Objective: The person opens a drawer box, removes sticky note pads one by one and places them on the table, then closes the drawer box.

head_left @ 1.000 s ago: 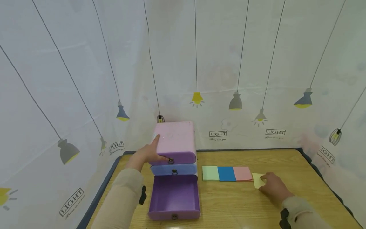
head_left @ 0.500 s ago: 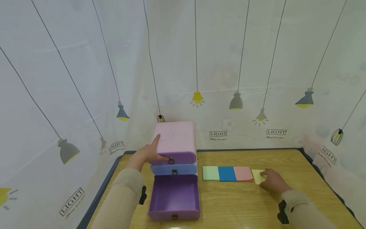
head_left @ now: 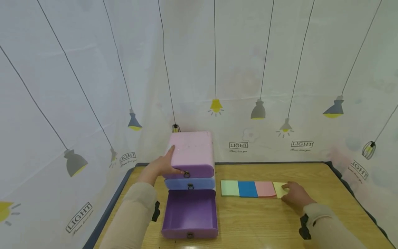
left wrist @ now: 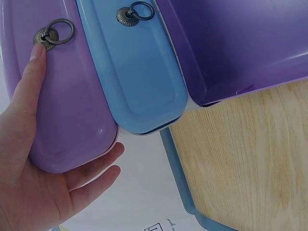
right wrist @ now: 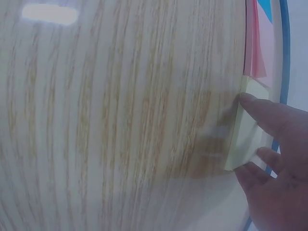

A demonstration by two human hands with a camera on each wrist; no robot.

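Observation:
My left hand (head_left: 163,165) grips the upper left corner of a small drawer cabinet (head_left: 191,147) with a pink top. In the left wrist view its thumb lies on the purple top drawer front (left wrist: 72,96), beside the ring handle (left wrist: 60,33). A blue drawer (head_left: 186,184) below is closed, and the purple bottom drawer (head_left: 190,211) stands pulled out with nothing in it. My right hand (head_left: 297,196) pinches a pale yellow sticky note pad (right wrist: 245,125) by its edges. That pad sits at the right end of a row, against the pink pad (head_left: 264,189).
The row continues left with a blue pad (head_left: 247,189) and a light green pad (head_left: 229,188) on the wooden table (head_left: 255,221). A white curtain (head_left: 242,69) printed with hanging lamps stands behind and at the sides. Dark blue edging (head_left: 267,162) borders the table.
My right hand has moved the yellow pad left and slightly away from me, from apart and askew to in line beside the pink pad. My left hand stays on the cabinet.

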